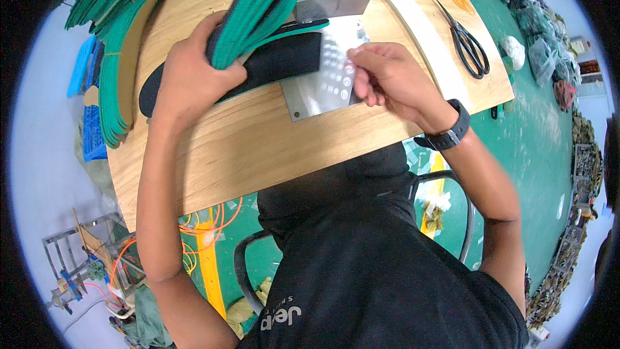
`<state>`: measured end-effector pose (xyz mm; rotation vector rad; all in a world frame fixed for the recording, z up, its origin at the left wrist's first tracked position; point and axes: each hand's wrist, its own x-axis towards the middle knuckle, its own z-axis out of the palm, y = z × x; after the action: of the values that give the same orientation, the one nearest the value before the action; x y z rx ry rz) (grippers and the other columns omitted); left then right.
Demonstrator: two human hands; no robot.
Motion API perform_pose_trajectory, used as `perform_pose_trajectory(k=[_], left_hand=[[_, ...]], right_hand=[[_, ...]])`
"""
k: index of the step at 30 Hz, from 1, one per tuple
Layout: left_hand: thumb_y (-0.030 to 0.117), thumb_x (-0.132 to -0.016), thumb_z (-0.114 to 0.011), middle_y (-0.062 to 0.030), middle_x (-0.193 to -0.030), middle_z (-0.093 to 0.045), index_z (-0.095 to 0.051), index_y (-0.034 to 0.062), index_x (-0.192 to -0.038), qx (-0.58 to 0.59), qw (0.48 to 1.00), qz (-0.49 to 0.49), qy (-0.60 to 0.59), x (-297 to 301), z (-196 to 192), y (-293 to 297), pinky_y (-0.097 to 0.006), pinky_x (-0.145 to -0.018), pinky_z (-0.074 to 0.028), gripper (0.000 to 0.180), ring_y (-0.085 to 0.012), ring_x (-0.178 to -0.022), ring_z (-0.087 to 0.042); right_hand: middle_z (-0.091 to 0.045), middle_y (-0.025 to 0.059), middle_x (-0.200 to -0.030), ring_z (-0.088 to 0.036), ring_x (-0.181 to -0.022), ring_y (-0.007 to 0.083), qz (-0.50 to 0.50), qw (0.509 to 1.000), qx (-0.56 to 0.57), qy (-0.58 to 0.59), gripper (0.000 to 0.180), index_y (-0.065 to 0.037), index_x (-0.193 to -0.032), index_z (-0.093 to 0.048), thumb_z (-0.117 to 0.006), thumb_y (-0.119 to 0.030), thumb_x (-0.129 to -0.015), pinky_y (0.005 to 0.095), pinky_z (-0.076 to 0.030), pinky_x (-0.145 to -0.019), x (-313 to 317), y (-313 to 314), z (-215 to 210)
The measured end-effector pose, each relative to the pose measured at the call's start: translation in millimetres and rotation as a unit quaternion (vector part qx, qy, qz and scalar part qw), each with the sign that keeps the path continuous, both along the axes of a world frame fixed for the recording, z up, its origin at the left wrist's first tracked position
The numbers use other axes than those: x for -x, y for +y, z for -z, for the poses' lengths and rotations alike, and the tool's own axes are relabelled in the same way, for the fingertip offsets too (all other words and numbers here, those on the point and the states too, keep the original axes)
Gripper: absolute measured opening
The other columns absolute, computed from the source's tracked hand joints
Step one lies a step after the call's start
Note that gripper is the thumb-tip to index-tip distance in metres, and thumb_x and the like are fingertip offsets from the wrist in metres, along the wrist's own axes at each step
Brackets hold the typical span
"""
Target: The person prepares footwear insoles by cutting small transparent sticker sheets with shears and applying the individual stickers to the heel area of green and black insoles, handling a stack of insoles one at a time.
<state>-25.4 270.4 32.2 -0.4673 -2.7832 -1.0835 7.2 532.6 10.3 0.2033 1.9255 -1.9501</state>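
The right hand [394,81] is pinching a blurred, marked clear sheet [334,71] above a metal plate [303,102]; the left hand [190,74] is curling round a green-and-black strip bundle [261,16], some fingers hidden, the bundle's far end running out of view.

Workshop; bench [258,155], scissors [459,31] (heaped bags [544,58])

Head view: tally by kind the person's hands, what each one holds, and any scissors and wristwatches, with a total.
Hands: 2 (left hand, right hand)
Bundle of green and black strips, held in the left: 1
Translucent marked sheet, held in the right, blurred: 1
Scissors: 1
Wristwatch: 1
Total: 6
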Motion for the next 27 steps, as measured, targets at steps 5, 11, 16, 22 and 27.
perform_pose_trajectory(k=[5, 11, 16, 22, 27], left_hand=[[0.014, -0.067, -0.067, -0.0063, -0.086, -0.064, -0.060, 0.0003, -0.107, -0.126, 0.989, -0.070, 0.040, 0.7, 7.9, -18.4, -0.026, -0.075, -0.046, 0.043, -0.0113, -0.075, -0.056], [0.012, -0.068, -0.066, -0.0028, -0.079, -0.064, -0.062, 0.0006, -0.095, -0.144, 0.979, -0.127, 0.073, -1.5, 9.8, -23.9, -0.026, -0.070, -0.047, 0.030, -0.0081, -0.070, -0.056], [0.013, -0.068, -0.066, -0.0023, -0.079, -0.064, -0.062, 0.0007, -0.095, -0.147, 0.981, -0.115, 0.055, -2.1, 7.6, -23.0, -0.026, -0.070, -0.048, 0.030, -0.0077, -0.069, -0.056], [0.013, -0.068, -0.067, -0.0016, -0.077, -0.064, -0.062, 0.0006, -0.093, -0.138, 0.982, -0.114, 0.063, -2.2, 12.0, -23.6, -0.025, -0.068, -0.047, 0.028, -0.0069, -0.068, -0.055], [0.013, -0.068, -0.067, -0.0015, -0.076, -0.064, -0.062, 0.0007, -0.092, -0.121, 0.984, -0.118, 0.049, -2.9, 8.7, -23.6, -0.025, -0.068, -0.047, 0.028, -0.0068, -0.067, -0.055]], right_hand=[[-0.057, 0.0057, -0.049, -0.050, -0.035, 0.0088, -0.098, 0.986, -0.137, 0.003, 0.032, -0.001, -0.067, -0.058, -0.055, -0.021, -0.092, 0.0177, -0.034, -0.030, 13.8, -15.2, -3.9], [-0.055, 0.0050, -0.047, -0.045, -0.032, 0.0076, -0.115, 0.974, -0.193, 0.014, 0.031, -0.002, -0.067, -0.059, -0.055, -0.022, -0.092, 0.0184, -0.031, -0.030, 20.8, -20.5, -6.5], [-0.054, 0.0040, -0.046, -0.039, -0.030, 0.0062, -0.134, 0.969, -0.204, 0.029, 0.031, -0.003, -0.066, -0.060, -0.057, -0.021, -0.091, 0.0193, -0.028, -0.030, 30.2, -17.8, 3.2], [-0.053, 0.0033, -0.045, -0.038, -0.030, 0.0059, -0.121, 0.970, -0.209, 0.034, 0.030, -0.003, -0.066, -0.060, -0.058, -0.021, -0.090, 0.0195, -0.028, -0.030, 27.0, -20.7, 1.7], [-0.053, 0.0035, -0.044, -0.039, -0.030, 0.0061, -0.119, 0.971, -0.209, 0.021, 0.030, -0.003, -0.066, -0.061, -0.058, -0.021, -0.090, 0.0199, -0.029, -0.030, 27.7, -21.7, -0.1]])
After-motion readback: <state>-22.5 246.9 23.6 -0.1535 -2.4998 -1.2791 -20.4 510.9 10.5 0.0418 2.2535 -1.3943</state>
